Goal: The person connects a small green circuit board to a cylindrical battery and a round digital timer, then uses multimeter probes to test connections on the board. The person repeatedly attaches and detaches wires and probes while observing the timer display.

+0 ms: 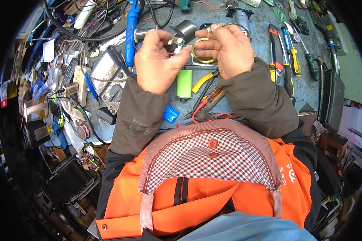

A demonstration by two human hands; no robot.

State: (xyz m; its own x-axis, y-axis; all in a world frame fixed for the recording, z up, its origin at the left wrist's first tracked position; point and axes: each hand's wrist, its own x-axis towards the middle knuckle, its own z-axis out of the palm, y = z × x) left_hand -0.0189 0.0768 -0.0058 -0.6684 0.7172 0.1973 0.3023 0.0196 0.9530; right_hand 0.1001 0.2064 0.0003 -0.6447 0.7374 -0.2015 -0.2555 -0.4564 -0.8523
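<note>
Above the bench, my left hand [159,60] is closed, its thumb and fingertips pinching a small metal part [177,41] with a white piece at its lower end. Facing it, my right hand [233,50] has thumb and forefinger pressed together on something too small to make out, the other fingers curled. A loop of yellow wire [204,61] shows beside those fingers; whether they hold it is unclear. A green cylinder [184,83] stands below and between my hands. Behind them lies a dark grey cylindrical part [186,30].
A blue soldering iron holder [131,34] and soldering station [110,86] stand left. Multimeter probes [213,98], yellow-handled pliers [203,82] and a small blue block [171,114] lie near the front edge. Screwdrivers [295,62] and a utility knife [275,46] lie right. Clutter fills the far left.
</note>
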